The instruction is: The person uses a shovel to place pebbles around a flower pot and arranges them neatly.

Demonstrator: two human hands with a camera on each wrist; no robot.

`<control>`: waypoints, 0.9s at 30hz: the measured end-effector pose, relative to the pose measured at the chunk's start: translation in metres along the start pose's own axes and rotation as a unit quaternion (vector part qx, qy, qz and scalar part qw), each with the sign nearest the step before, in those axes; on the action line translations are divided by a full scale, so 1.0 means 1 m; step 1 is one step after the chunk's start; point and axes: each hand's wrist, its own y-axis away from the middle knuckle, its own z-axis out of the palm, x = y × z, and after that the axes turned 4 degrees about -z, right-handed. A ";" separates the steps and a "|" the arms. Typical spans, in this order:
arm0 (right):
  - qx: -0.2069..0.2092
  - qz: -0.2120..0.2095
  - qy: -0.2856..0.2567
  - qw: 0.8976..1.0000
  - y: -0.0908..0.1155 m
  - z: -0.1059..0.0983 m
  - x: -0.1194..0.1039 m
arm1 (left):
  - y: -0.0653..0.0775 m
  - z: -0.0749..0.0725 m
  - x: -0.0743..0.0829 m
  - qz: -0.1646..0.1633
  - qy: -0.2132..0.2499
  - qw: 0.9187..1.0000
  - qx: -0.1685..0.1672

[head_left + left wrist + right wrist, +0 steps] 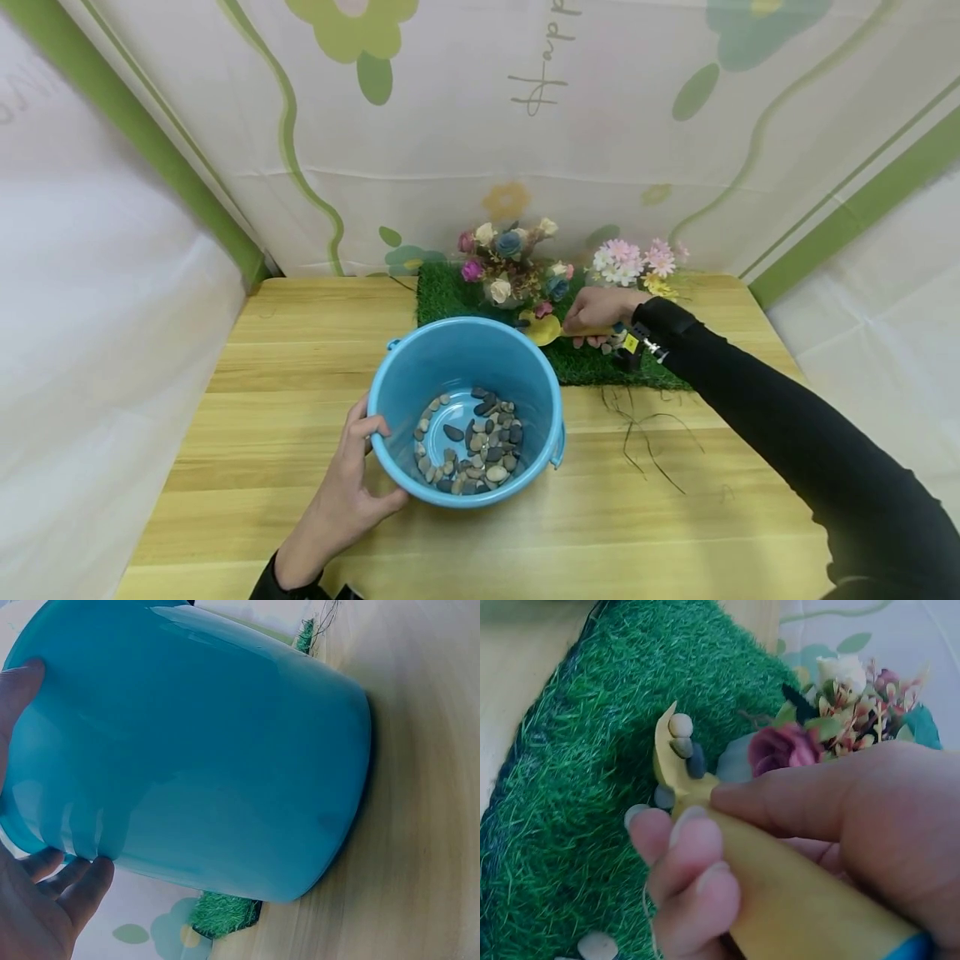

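A blue bucket (465,408) is being kept upright on the wooden bench (247,400), and all places here are being given from this bucket. The left hand (348,487) is being pressed against the bucket's near left side: the thumb is being laid over the rim, and in the left wrist view the fingers (71,881) are being curved around the smooth blue wall (195,750), so the bucket is being grasped. Many small pebbles (472,446), grey, brown and pale, are being held on the bucket's bottom. Just behind the bucket, a green grass mat (585,358) is being seen on the bench, touching or nearly touching the bucket's far rim. Over this mat, behind and to the right of the bucket, the right hand (600,310) is being closed around the handle of a yellow scoop (542,328); in the right wrist view the thumb and curled fingers (694,855) are being wrapped on the scoop (780,892), and a few stones (684,742) are being carried on its front end. One loose pale stone (596,946) is being seen on the mat (570,787). Behind the scoop, a bunch of artificial flowers (510,262) is being shown, with pink and white flowers (633,262) farther right. Some thin dark strands (645,433) are being seen on the bench, right of the bucket.
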 end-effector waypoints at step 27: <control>-0.040 -0.010 0.039 0.998 0.065 -0.026 0.000 | 0.002 0.000 -0.002 -0.007 -0.002 1.000 -0.005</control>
